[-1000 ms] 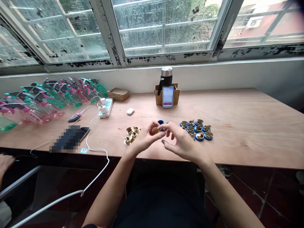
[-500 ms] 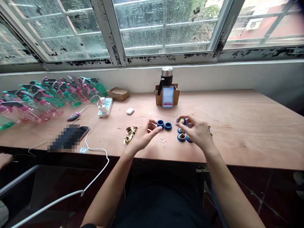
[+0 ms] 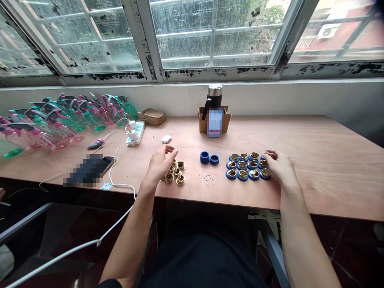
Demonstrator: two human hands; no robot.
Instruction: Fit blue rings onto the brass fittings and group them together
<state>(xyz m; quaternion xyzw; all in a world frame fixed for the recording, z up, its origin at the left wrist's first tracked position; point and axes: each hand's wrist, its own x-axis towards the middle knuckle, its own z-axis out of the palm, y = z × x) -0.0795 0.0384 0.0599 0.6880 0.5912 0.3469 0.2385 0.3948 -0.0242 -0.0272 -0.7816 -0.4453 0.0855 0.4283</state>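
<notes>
My left hand (image 3: 160, 165) hangs open just behind a small cluster of brass fittings (image 3: 175, 174), its fingers spread and close to them. My right hand (image 3: 279, 170) rests at the right edge of a grouped set of brass fittings seated in blue rings (image 3: 243, 167). Its fingertips lie over the outermost piece, and whether they grip it is hidden. Between the two groups sit two empty blue rings (image 3: 209, 158). Thin wire loops (image 3: 206, 179) lie just in front of those rings on the wooden table (image 3: 303, 160).
Several pink and green spray bottles (image 3: 51, 126) crowd the far left. A power strip (image 3: 135, 133) with a white cable, a blurred phone (image 3: 88, 171), a white earbud case (image 3: 166, 139) and a cardboard box holding a steel flask (image 3: 214, 122) stand about the table.
My hands have moved apart. The left has gone from the blue rings to the brass cluster, and the right has shifted to the group's right edge. The view has tilted slightly.
</notes>
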